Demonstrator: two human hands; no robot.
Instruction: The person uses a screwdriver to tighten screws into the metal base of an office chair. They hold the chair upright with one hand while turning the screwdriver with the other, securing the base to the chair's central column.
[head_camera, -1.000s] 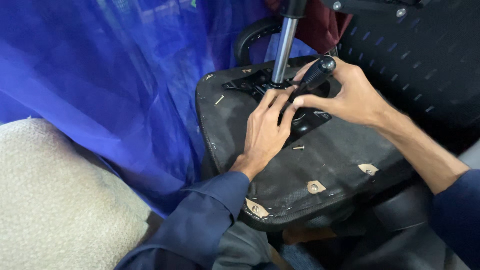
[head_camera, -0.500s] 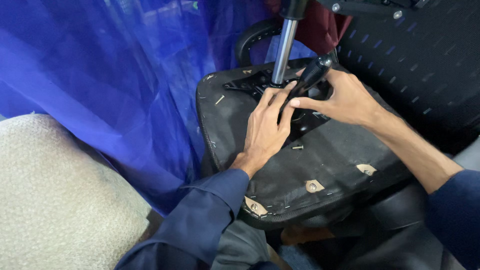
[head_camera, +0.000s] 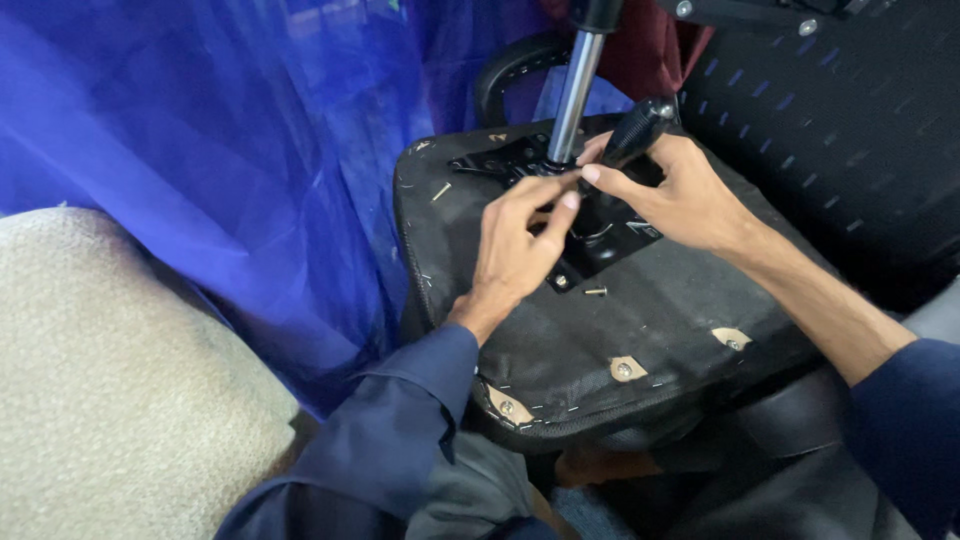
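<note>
While right hand (head_camera: 680, 195) grips screwdriver (head_camera: 632, 132), left hand (head_camera: 520, 245) crowds it

1. Upturned chair seat (head_camera: 660, 330) sits centre frame, underside up.
2. Mounting plate (head_camera: 590, 215) lies on the seat's far half; metal column (head_camera: 572, 95) rises from it.
3. Loose screw (head_camera: 595, 292) lies on the seat just in front of the plate.
4. Left hand (head_camera: 515, 245) rests on the plate's left side, right hand (head_camera: 680, 190) on its right, fingertips meeting.
5. Tool handle (head_camera: 640, 125) sits in the right hand, right of the column.
6. Plastic sheet (head_camera: 220, 150) hangs left of the seat; cushion (head_camera: 110, 370) lies at lower left.
7. Mesh chair back (head_camera: 840, 120) stands behind right.
</note>
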